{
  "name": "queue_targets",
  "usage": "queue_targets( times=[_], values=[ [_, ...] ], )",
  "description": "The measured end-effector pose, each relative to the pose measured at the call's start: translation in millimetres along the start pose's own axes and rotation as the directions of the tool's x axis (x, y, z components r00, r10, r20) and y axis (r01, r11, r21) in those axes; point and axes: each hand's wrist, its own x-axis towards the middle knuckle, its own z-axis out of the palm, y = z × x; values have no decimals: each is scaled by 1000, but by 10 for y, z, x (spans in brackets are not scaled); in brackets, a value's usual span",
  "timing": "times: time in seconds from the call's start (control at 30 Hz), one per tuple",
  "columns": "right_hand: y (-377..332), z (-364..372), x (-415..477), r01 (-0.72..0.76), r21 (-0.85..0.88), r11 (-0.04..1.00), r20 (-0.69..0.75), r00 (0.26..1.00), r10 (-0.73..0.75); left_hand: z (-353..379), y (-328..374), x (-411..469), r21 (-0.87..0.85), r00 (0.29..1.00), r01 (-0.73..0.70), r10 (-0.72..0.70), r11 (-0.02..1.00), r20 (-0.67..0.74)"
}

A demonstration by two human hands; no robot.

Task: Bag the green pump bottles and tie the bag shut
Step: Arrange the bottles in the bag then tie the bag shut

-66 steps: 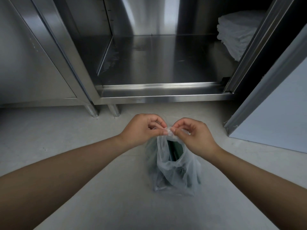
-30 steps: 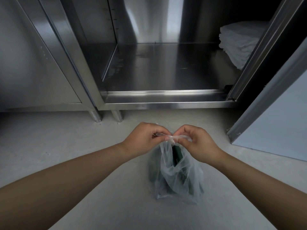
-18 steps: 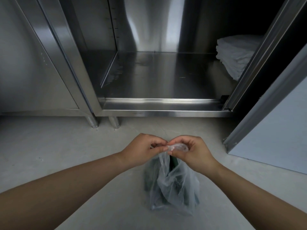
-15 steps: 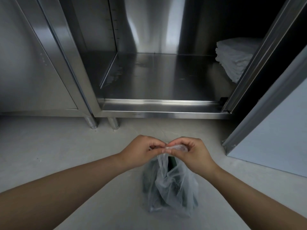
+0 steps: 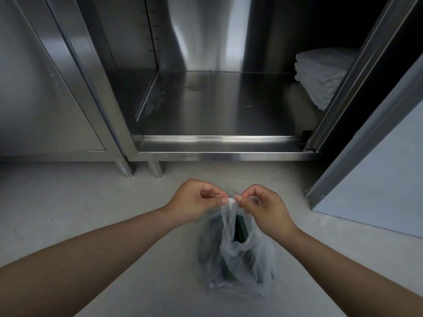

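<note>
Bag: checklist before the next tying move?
1. Grip of left hand on the bag top: ok, pinched.
2. Grip of right hand on the bag top: ok, pinched.
3. The green bottles are inside the bag: ok, seen through the opening.
4. Bag mouth closed: not ok, a gap shows below the hands.
5. Knot formed: cannot tell, fingertips hide it.

Left hand [image 5: 194, 200], right hand [image 5: 267, 208], both pinching.

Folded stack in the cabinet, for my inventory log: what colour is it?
The folded stack is white, clearest in the head view.
</note>
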Motion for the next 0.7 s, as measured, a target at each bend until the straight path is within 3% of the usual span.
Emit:
queue_targets(
  times=[0.17,0.27,0.4,0.53,0.7],
  values=[
    [9,0,-1,-63,98,993,-75,995,70,44,13,-6,71,998,-25,29,997,-50],
    [81,-16,3,-212,279,936,-132,958,256,47,-36,20,80,991,-6,17,997,-130],
    [226,-115,-32,-332,422,843,-125,900,417,-17,-157,7,150,994,29,-12,988,-111],
    [271,-166,-73,-308,322,895,-156,915,372,5,-233,-19,166,997,29,-16,986,-78],
    [203,-221,-77,-181,158,971,-130,971,202,138,-211,14,40,998,40,-38,998,-49]
  ],
)
